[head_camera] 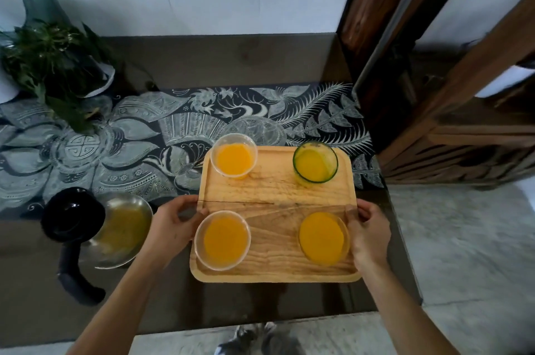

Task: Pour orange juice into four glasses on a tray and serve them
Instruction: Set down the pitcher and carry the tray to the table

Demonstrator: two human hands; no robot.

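Clearly, spilling is the main risk: the left hand (170, 224) and right hand (369, 227) each grip a side edge of the wooden tray (275, 198), which sits on the bench (202, 59) near its front edge. All four glasses (234, 157) are filled, so a tilted or jerky lift could slosh juice or slide them. No brand, label or writing is readable.

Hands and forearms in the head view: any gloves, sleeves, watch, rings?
None visible. The left hand and right hand are bare, with no gloves. Both forearms are uncovered right down to the bottom edge of the picture, so no sleeve shows. No watch, band or ring can be made out, though the image is slightly soft.
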